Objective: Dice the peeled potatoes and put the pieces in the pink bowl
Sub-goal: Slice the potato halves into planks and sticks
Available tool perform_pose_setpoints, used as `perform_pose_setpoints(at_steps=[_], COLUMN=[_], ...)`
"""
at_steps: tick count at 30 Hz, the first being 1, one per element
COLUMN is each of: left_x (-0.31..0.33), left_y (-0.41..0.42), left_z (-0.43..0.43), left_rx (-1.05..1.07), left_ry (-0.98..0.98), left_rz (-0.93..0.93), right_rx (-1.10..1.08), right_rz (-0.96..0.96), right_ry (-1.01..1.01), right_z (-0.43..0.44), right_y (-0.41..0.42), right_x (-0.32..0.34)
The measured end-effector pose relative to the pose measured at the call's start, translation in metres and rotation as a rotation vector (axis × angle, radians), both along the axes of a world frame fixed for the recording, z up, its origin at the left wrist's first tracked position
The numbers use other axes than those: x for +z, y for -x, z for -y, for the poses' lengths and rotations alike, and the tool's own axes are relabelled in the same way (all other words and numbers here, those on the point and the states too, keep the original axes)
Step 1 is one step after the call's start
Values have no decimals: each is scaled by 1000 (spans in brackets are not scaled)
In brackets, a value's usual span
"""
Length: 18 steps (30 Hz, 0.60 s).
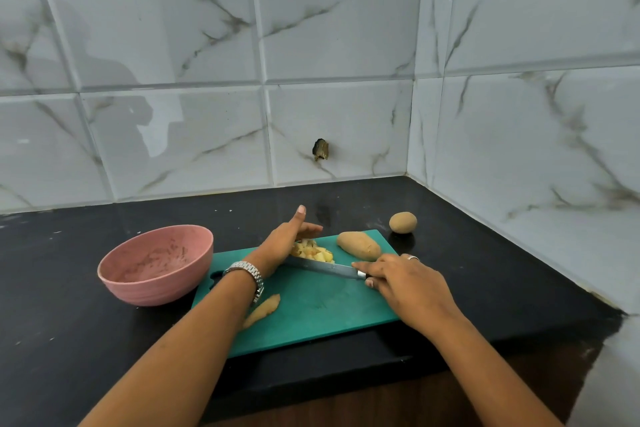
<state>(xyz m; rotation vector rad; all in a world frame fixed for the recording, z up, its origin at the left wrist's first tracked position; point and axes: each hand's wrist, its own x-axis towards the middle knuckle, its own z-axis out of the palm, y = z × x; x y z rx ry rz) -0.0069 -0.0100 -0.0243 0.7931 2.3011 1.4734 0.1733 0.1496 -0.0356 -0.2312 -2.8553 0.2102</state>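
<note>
A small heap of diced potato pieces (pixel 313 250) lies on the green cutting board (pixel 311 302). My left hand (pixel 284 239) stands on edge against the heap's left side, fingers straight. My right hand (pixel 403 282) grips the handle of a knife (pixel 323 266), whose blade lies flat on the board just in front of the heap. A long whole potato (pixel 359 245) rests at the board's far right corner. A round potato (pixel 402 222) sits on the counter beyond it. The pink bowl (pixel 156 263) stands left of the board, with only smears inside.
A potato slice (pixel 263 309) lies on the board's near left part, beside my left forearm. The black counter (pixel 485 270) ends at tiled walls behind and to the right. Its front edge runs just below the board.
</note>
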Motion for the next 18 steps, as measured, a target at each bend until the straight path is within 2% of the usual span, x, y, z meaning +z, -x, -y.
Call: perform_pose_setpoints(at_steps=[10, 15, 18], left_x=[17, 11, 4], left_y=[-10, -33, -45], left_z=[45, 67, 90], left_rx=[-4, -11, -147], left_ry=[-60, -19, 91], left_rz=[53, -133, -170], right_rx=[54, -42, -57], right_rz=[4, -3, -11], right_ry=[20, 21, 34], right_z=[31, 29, 27], right_y=[8, 10, 5], right_x=[1, 1, 3])
